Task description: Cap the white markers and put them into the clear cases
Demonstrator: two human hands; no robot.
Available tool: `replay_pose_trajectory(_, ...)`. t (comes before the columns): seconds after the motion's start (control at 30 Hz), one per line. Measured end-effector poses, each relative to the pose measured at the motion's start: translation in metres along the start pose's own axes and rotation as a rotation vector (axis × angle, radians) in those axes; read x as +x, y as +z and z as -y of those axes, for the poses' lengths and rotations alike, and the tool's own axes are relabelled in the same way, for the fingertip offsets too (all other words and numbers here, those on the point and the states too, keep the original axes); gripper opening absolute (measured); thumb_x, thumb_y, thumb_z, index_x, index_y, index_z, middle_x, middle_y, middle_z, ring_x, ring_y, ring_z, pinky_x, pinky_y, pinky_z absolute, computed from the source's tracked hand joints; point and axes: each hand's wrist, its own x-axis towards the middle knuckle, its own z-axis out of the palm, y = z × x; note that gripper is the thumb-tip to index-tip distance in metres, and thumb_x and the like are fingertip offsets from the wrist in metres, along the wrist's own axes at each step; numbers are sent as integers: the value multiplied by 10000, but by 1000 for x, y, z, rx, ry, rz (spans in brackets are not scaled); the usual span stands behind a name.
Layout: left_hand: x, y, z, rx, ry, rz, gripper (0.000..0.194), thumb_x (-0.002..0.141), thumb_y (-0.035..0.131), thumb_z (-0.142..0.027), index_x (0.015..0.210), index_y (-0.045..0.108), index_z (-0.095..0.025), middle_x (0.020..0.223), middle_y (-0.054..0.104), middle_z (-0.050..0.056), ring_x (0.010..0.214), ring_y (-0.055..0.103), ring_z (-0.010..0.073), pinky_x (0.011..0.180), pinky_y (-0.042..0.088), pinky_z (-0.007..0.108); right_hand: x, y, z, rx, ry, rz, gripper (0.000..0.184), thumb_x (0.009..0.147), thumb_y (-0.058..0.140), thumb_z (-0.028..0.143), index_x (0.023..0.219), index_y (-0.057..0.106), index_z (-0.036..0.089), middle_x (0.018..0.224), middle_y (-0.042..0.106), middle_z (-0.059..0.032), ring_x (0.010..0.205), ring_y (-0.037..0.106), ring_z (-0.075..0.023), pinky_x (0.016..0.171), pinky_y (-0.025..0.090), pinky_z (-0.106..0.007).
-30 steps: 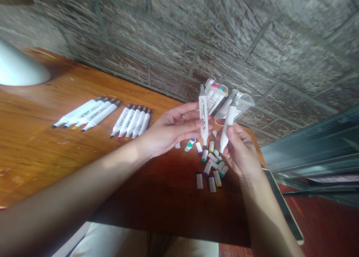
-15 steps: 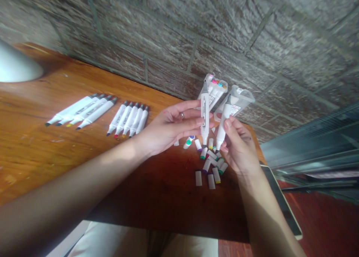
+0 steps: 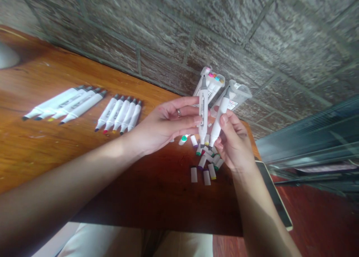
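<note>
My left hand (image 3: 174,120) pinches an uncapped white marker (image 3: 203,107) with a printed label, held nearly upright with a bare tip at each end. In my right hand (image 3: 234,141) is a second uncapped white marker (image 3: 220,118), tilted, its dark lower tip close to the first marker's lower end. Below both lies a loose pile of white caps (image 3: 206,161) with green, purple, yellow and red ends. Two groups of uncapped markers rest at left: a larger-looking row (image 3: 67,103) and another row (image 3: 119,113) nearer my left hand.
Against the brick wall stand a clear case (image 3: 215,83) of coloured-end markers and another clear case (image 3: 241,96). A tablet-like device (image 3: 276,197) lies at the table's right edge. A white rounded object (image 3: 7,57) sits far left on the wooden table (image 3: 140,193).
My right hand has brought its marker closer to the one in my left hand, the lower tips now nearly together. The whole view has shifted slightly, with things sliding left and up.
</note>
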Motion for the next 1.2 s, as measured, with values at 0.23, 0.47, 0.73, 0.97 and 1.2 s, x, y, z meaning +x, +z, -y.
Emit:
replay_pose_trajectory(0.23,0,2,0,27,-17,20,455,780,773,-150,1220,669,-199,1175,727,96,1096,694,273,922,592,360,-1,-1,-2,-36,-9,-1,300,788,763,431,994,641,250,560,513,95,377,333,-36,327,239,-176)
replay_pose_trajectory(0.47,-1,2,1,60,-42,45,513,781,782,-188,1276,647,-209,1229,706,116,1091,694,288,916,589,381,0,-1,-4,-46,-41,24,289,789,767,409,972,616,245,576,513,105,385,327,-30,345,255,-168)
replay_pose_trajectory(0.73,0,2,1,63,-42,47,505,793,771,-190,1282,645,-212,1242,700,118,1067,704,274,890,597,357,0,-2,-4,-47,-43,48,287,800,764,393,998,624,239,615,543,97,391,334,-20,350,239,-162)
replay_pose_trajectory(0.97,-1,2,1,49,-35,61,496,777,791,-218,1255,661,-191,1220,705,128,1067,699,271,911,584,366,-1,-2,-5,-65,-37,51,293,806,759,399,1017,624,246,601,523,100,392,331,-25,353,239,-162)
replay_pose_trajectory(1.2,-1,2,1,44,-36,74,456,782,786,-208,1224,678,-180,1197,711,128,1040,703,253,889,583,350,-2,-1,-4,-53,-21,40,286,793,771,390,999,627,255,588,506,102,400,329,-33,364,253,-169)
